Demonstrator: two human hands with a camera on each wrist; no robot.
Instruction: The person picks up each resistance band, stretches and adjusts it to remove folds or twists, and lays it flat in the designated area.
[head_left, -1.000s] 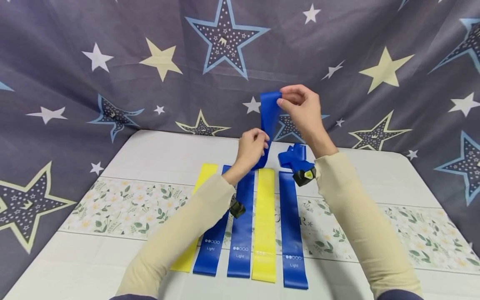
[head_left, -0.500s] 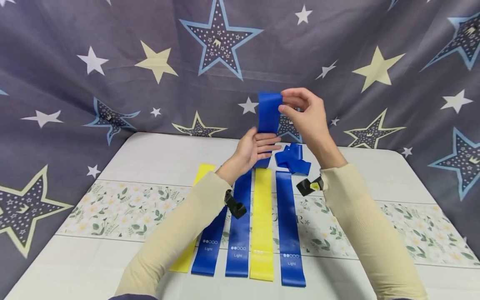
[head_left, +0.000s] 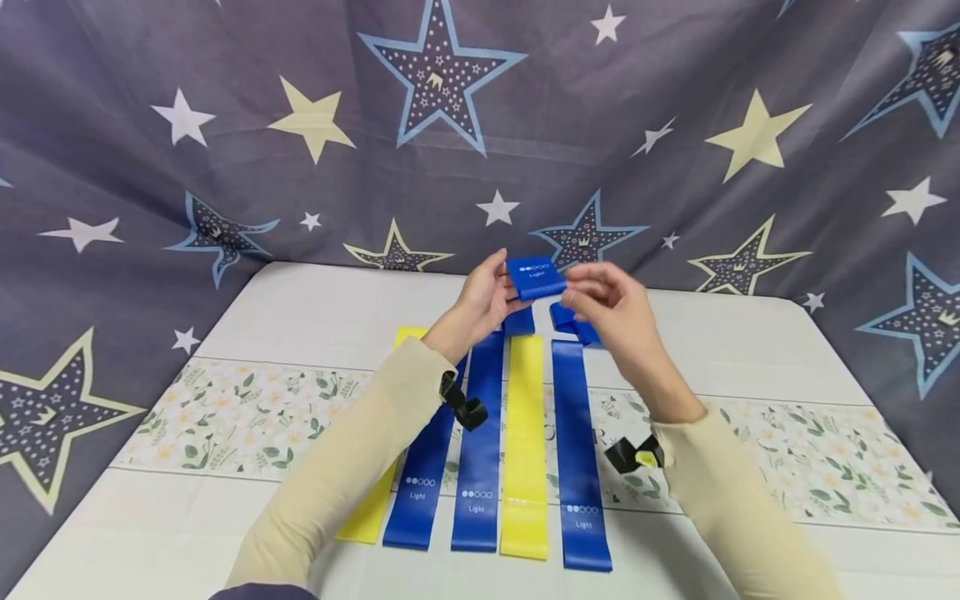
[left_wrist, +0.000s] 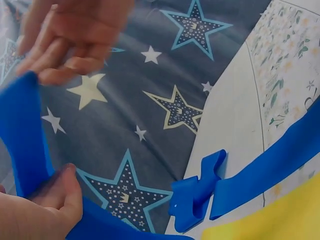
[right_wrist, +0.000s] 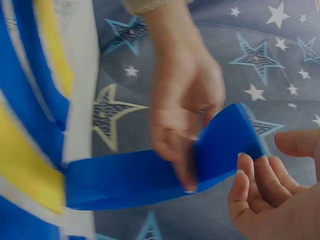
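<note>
In the head view, a blue resistance band (head_left: 534, 273) marked "Light" is folded over between my hands above the table. My left hand (head_left: 476, 296) holds its palm up beneath the band, fingers fairly straight and thumb raised. At the band's right edge, my right hand (head_left: 618, 321) pinches it between fingertips and thumb; this hand is slightly blurred. The right wrist view shows the rest of the band (right_wrist: 120, 180) running down toward the table, across the left hand's fingers. In the left wrist view, one part (left_wrist: 22, 130) stretches up to the right hand.
Flat bands lie side by side: a yellow one (head_left: 367, 508), blue ones (head_left: 423, 475) (head_left: 477, 458) (head_left: 581, 458) and another yellow (head_left: 525, 450). A crumpled blue band (left_wrist: 195, 197) sits behind them. The white table (head_left: 187, 533) ends at a star-patterned curtain (head_left: 247, 167).
My right hand has come down with the band's upper end, folding it over my left hand. The left hand has turned palm up from its earlier curled pose. The printed label now shows.
</note>
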